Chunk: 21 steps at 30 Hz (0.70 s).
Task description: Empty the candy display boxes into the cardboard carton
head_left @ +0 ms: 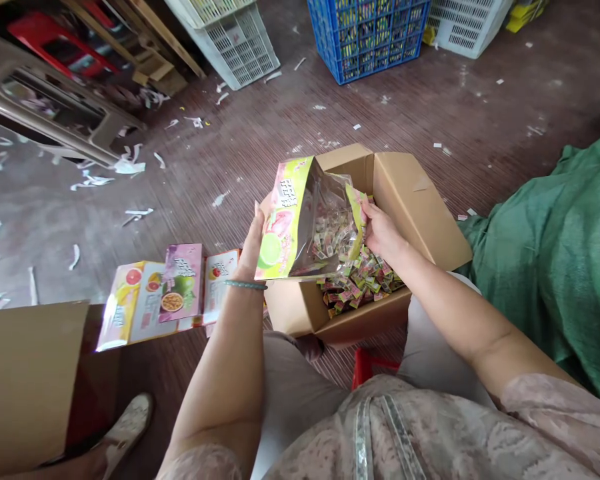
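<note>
Both forearms reach forward and up from the lap. The left hand (253, 243), a green bracelet (245, 285) at its wrist, stands upright with fingers closed along the left edge of a printed candy pouch (293, 217). The right hand (380, 230) pinches the pouch's right lip, so the mouth is held wide and the clear side shows wrapped candies inside. The pouch hangs tilted over an open cardboard box (415, 200) resting against the knees, its bottom filled with loose wrapped candies (363, 280). Left of the box, flat empty pouches (173, 293) lie fanned on the dark floor (260, 127), beside a cardboard flap (27, 373). A green sack (560, 260) crowds the right edge. Farther off, paper scraps litter open floor before a blue crate (367, 33) and white crates (230, 37).
</note>
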{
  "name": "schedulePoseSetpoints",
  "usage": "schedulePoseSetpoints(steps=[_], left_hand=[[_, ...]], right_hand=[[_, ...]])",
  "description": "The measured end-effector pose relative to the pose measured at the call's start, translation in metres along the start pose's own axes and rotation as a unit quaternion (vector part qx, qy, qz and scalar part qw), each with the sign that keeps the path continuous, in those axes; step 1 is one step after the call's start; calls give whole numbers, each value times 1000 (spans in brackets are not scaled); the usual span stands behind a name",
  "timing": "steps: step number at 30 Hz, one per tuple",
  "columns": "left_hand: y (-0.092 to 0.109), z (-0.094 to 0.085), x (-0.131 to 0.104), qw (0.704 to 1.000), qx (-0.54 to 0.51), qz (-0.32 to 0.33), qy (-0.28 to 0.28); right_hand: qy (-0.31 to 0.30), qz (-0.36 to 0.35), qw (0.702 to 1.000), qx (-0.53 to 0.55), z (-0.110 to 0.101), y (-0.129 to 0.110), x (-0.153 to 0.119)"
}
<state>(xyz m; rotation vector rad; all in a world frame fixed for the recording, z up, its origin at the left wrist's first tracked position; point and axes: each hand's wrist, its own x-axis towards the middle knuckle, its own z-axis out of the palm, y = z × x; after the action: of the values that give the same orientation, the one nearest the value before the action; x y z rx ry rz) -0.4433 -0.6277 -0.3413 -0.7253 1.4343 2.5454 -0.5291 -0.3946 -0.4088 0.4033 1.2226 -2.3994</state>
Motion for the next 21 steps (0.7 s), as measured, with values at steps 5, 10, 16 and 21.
schedulePoseSetpoints(steps=[5,10,16,21], left_hand=[[-11,-2,4,989,137,32,-42],[-18,4,9,980,181,83,-3],[-5,15,-2,972,104,208,-46],[-13,20,-2,975,115,168,-87]], right_hand=[[-8,-41,995,-96,-4,-1,-5],[-31,-34,987,-151,0,-9,-18],[-111,26,979,-166,8,-23,-40],[-167,23,951,-261,21,-14,-56]])
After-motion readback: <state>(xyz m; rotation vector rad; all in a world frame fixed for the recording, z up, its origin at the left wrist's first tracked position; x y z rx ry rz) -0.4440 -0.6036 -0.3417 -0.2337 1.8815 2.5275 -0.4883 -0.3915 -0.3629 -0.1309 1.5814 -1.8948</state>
